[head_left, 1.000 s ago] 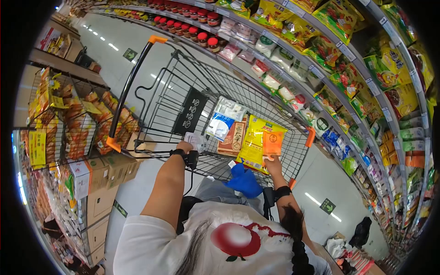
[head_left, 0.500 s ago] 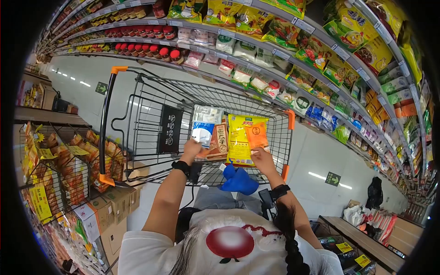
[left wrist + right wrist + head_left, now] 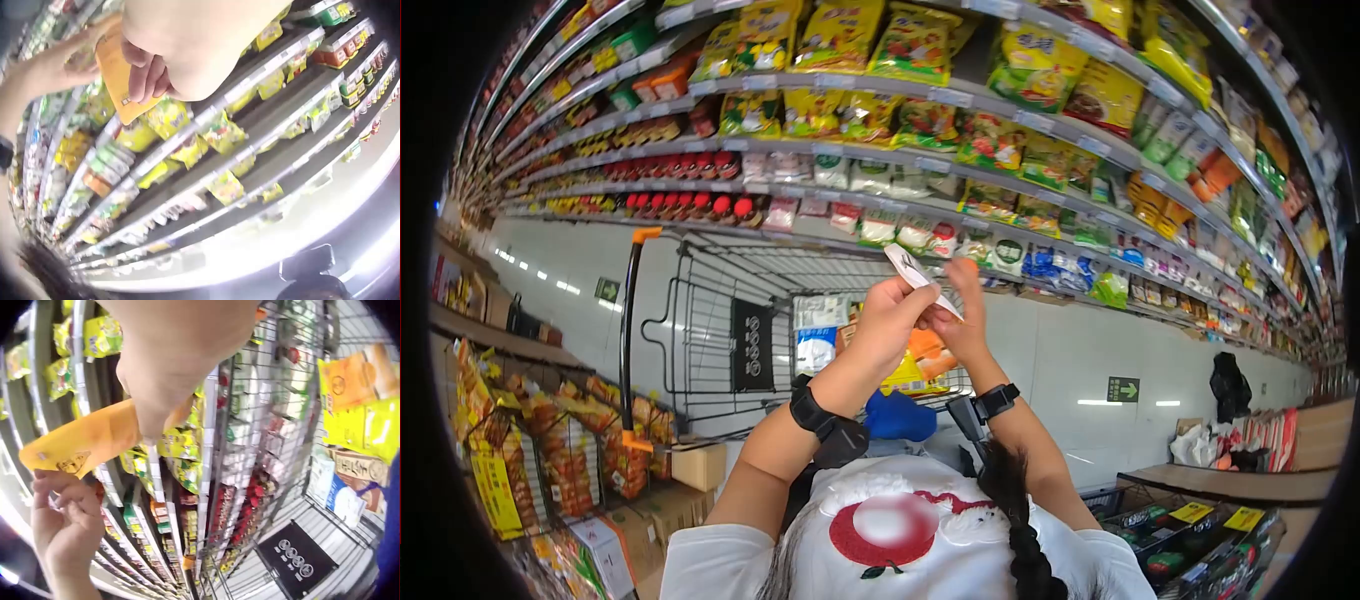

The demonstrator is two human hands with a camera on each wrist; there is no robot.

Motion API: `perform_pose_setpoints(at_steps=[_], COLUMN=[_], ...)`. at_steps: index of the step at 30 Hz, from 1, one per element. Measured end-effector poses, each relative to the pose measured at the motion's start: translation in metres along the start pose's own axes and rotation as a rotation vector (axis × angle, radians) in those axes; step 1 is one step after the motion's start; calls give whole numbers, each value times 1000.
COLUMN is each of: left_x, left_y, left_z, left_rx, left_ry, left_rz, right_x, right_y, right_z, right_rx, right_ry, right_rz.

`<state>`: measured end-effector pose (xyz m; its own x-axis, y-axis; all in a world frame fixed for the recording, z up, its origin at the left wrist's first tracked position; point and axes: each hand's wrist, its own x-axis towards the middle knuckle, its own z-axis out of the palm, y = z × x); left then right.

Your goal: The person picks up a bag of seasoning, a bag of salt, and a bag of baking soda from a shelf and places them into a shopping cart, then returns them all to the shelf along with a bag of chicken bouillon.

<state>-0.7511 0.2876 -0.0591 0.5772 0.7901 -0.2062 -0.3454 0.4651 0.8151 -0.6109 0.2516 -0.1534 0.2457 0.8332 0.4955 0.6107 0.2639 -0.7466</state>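
In the head view, both hands are raised over the cart and hold a thin packet (image 3: 912,272) between them. The wrist views show it as an orange packet (image 3: 87,440) with a small dark emblem near one end. My left hand (image 3: 892,322) pinches one edge; in the left wrist view its fingers (image 3: 147,81) curl at the packet's side. My right hand (image 3: 962,325) grips the other end, its far fingers blurred. Below, the cart holds a second orange packet (image 3: 355,381) on a yellow bag (image 3: 359,428), a brown box (image 3: 356,467) and a blue-and-white pouch (image 3: 344,499).
The wire cart (image 3: 700,345) has a black-and-orange handle (image 3: 632,330) at the left. Long shelves (image 3: 870,150) of seasoning bags and jars curve across the front. A blue cloth-like thing (image 3: 900,415) hangs at the near side. Snack racks (image 3: 565,460) stand left.
Both hands have risen from down in the cart and come together, with a packet now held between them. The head view has tilted up, showing more shelf. The cart appears lower and partly covered by the arms.
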Motion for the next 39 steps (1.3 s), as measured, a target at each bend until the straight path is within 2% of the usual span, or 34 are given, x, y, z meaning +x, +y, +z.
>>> perform_pose_setpoints(at_steps=[1, 2, 3, 5, 6, 7, 9, 10, 11, 12, 13, 15, 16, 17, 18, 19, 20, 21, 22, 23, 25, 27, 29, 30, 31, 32, 34, 39], left_x=[-2, -4, -5, 0, 0, -2, -10, -13, -17, -18, -16, -11, -13, -19, -28, -34, -33, -29, -24, -22, -23, -29, -35, -37, -36, -35, -32, -19], left_y=[3, 7, 7, 5, 7, 9, 14, 11, 6, -3, -18, -55, -72, -80, -87, -98, -114, -133, -148, -160, -160, -164, -167, -169, -170, -172, -173, -167], left_z=[17, 35, 49, 67, 77, 88, 111, 120, 128, 133, 139, 147, 152, 170, 195, 217, 234, 248, 256, 261, 270, 285, 294, 297, 300, 301, 307, 306], left_rx=[3, -62, -127, -131, -134, -133, -79, 37, 153, 249, 260, 608, 704, 710, 640, 567, 564, 280, -5, -151, -307, -289, -275, -303, -330, -448, -478, -497], left_ry=[-29, -26, -20, -94, -142, -190, -230, -187, -142, -104, -124, 50, -22, -44, -149, -246, -253, -358, -455, -375, -466, -484, -485, -533, -583, -668, -668, -660], left_rz=[5, -11, -28, -29, 16, 58, 80, 257, 431, 518, 513, 657, 581, 580, 495, 409, 411, 336, 259, 134, -44, -31, -29, -73, -117, -151, -185, -265], right_x=[3, -7, -13, -26, -31, -36, -41, -43, -44, -43, -42, -47, -48, -51, -55, -60, -64, -68, -74, -80, -87, -93, -102, -102, -102, -102, -103, -101], right_y=[-3, 0, -3, -8, -4, -3, -13, -17, -23, -29, -30, -26, -31, -37, -44, -53, -64, -71, -77, -85, -99, -96, -81, -75, -69, -65, -57, -48], right_z=[-9, -10, -19, -38, -47, -56, -80, -98, -120, -143, -165, -208, -230, -251, -268, -285, -301, -313, -320, -331, -353, -370, -383, -389, -393, -396, -402, -388], right_rx=[91, 253, 242, 588, 597, 598, 1116, 1248, 1253, 1286, 1318, 1327, 1121, 911, 590, 585, 254, -74, -151, -155, -132, -82, -140, -154, -155, 27, 299, 333], right_ry=[-81, -193, -176, -186, -206, -193, 60, 89, 106, 153, 204, 251, 260, 264, 283, 293, 259, 216, 253, 248, 77, 103, 405, 471, 463, 429, 311, 353], right_rz=[-79, 183, 174, 453, 557, 552, 768, 763, 764, 717, 662, 616, 563, 517, 452, 451, 316, 176, 105, 98, -17, -63, 6, 35, 43, 155, 321, 351])
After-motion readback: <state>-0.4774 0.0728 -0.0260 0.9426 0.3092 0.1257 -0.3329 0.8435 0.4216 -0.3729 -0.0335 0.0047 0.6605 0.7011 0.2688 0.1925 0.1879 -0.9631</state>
